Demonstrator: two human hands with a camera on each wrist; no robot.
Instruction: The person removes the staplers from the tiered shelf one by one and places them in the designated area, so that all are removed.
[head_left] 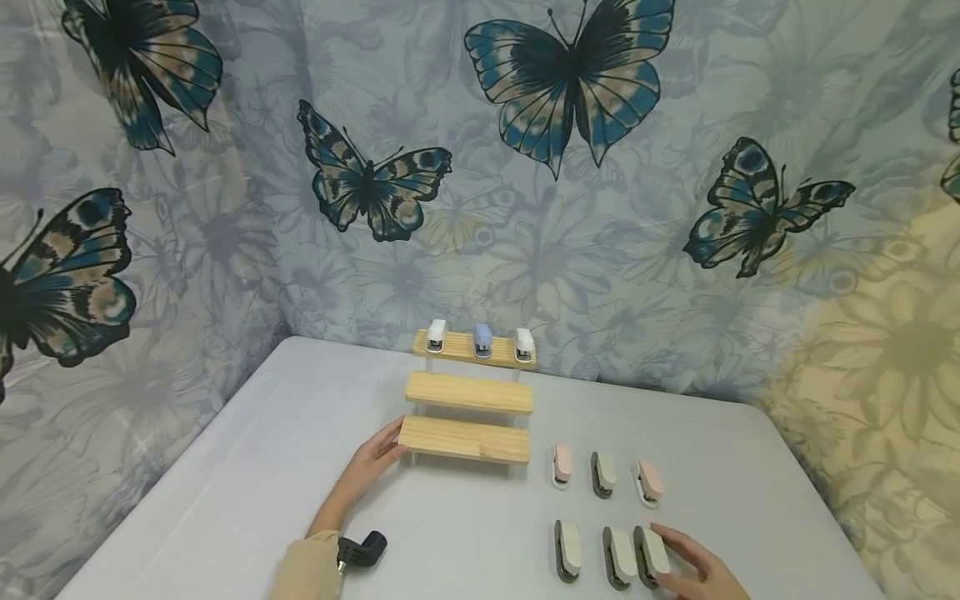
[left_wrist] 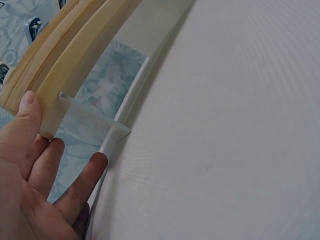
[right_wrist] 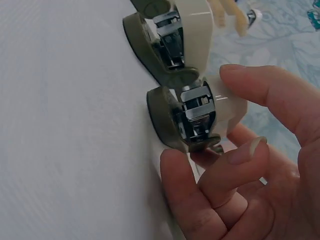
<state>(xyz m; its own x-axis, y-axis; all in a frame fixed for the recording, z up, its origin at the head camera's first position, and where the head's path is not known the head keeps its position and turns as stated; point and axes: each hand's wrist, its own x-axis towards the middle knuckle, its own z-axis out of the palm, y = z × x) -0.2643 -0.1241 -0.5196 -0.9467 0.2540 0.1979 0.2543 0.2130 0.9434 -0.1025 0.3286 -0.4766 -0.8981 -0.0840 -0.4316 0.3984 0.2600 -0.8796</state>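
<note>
Stapler [head_left: 651, 556] at near right of the desk [head_left: 225, 467] lies between curled right-hand fingers [right_wrist: 235, 165], thumb on its far side. Left hand [head_left: 375, 458] fingers, straight and slightly apart, press the wooden rack [head_left: 465, 439].

I see soft, even light; a warm yellow cast sits at three o'clock on the head view. Both wrist views bend and blur at their edges.

The right hand [head_left: 701, 575] is cut off by the head view's bottom edge.

Olive-and-cream stapler [head_left: 651, 556] lies rightmost in the near row.
</note>
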